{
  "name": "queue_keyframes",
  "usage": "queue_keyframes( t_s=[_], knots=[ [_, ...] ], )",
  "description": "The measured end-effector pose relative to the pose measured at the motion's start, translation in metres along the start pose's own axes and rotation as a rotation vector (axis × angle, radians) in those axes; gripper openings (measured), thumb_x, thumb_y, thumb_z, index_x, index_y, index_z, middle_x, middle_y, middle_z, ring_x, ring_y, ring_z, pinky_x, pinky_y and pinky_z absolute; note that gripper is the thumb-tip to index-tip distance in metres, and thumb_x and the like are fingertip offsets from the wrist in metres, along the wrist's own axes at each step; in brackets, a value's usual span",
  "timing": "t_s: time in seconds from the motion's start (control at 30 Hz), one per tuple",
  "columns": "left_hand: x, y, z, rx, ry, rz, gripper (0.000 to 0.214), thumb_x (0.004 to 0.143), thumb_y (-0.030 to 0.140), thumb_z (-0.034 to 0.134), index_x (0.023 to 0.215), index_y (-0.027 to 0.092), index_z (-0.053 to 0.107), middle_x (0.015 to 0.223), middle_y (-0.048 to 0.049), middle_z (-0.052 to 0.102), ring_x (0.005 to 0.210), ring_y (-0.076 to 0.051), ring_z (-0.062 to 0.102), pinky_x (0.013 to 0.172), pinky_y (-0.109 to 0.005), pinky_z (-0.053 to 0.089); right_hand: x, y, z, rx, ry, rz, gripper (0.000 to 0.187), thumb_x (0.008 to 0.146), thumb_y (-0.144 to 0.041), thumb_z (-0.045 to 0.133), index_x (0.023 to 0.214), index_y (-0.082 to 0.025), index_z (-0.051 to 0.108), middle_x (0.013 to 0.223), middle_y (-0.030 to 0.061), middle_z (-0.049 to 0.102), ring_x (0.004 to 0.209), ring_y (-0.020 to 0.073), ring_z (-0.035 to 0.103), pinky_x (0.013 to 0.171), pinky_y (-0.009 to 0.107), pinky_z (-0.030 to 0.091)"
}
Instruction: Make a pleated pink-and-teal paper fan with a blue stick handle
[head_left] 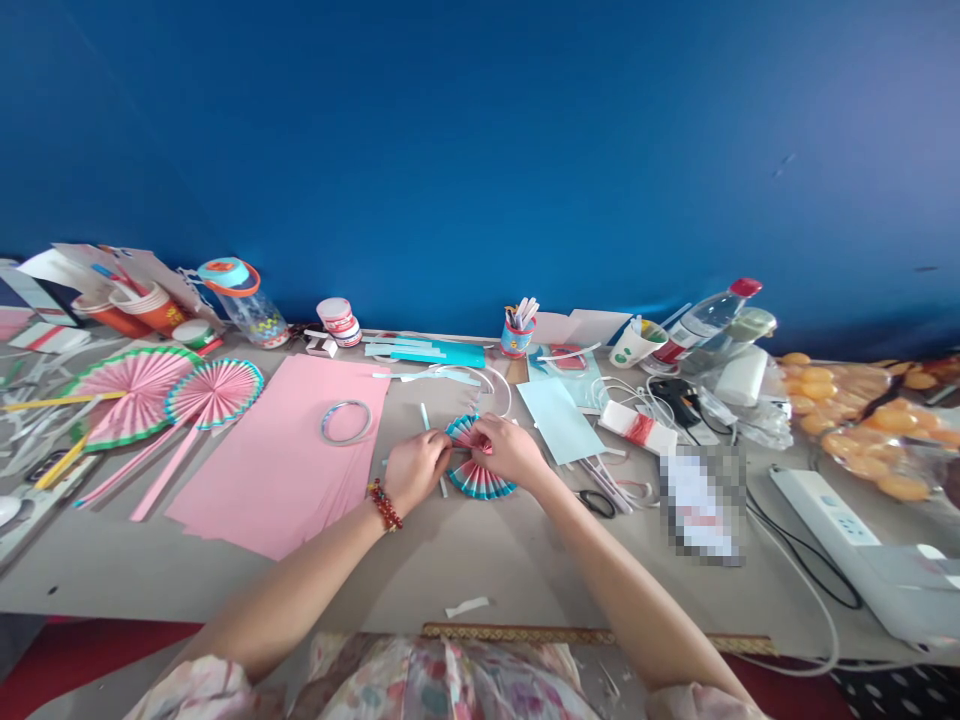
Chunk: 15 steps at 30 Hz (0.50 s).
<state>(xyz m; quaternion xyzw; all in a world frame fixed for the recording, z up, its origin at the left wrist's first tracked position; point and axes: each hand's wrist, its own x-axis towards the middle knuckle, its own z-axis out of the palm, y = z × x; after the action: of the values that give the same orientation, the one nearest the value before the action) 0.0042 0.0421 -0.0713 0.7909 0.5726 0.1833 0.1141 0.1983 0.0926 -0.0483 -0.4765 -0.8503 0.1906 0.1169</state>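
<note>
A pleated paper fan (484, 481), pink with a blue-and-white edge, lies spread in a near-circle on the table between my hands. From the left, my left hand (415, 467) pinches it near its fold, a beaded bracelet on the wrist. My right hand (510, 452) has its fingers closed on the pleats close to the fan's centre. The fingertips cover the middle of the fan. Just left of the fan, a thin white strip (425, 417) runs partly behind my left fingers.
Pink paper sheets (300, 440) lie left under a tape roll (346, 422). Finished fans (214, 393) rest farther left. To the right are light-blue paper (561, 420), black-handled scissors (598, 502), a thread card (639, 429) and a power strip (832, 520). A bottle (701, 322) leans near the wall.
</note>
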Motion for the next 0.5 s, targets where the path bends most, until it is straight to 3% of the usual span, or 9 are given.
queue_keyframes(
  t_s=[0.5],
  knots=[
    [0.0016,0.003,0.0025,0.107,-0.001,0.007,0.019,0.099,0.025,0.044,0.093,0.02,0.061,0.093,-0.0056,0.068,0.083,-0.018,0.065,0.07,-0.027,0.042,0.0037,0.0004,-0.0024,-0.037,-0.029,-0.023,0.009,0.075,-0.015,0.063,0.082,-0.021,0.062,0.088,0.0016,0.062,0.079,0.0158,0.056,0.062,0.023,0.032]
  ],
)
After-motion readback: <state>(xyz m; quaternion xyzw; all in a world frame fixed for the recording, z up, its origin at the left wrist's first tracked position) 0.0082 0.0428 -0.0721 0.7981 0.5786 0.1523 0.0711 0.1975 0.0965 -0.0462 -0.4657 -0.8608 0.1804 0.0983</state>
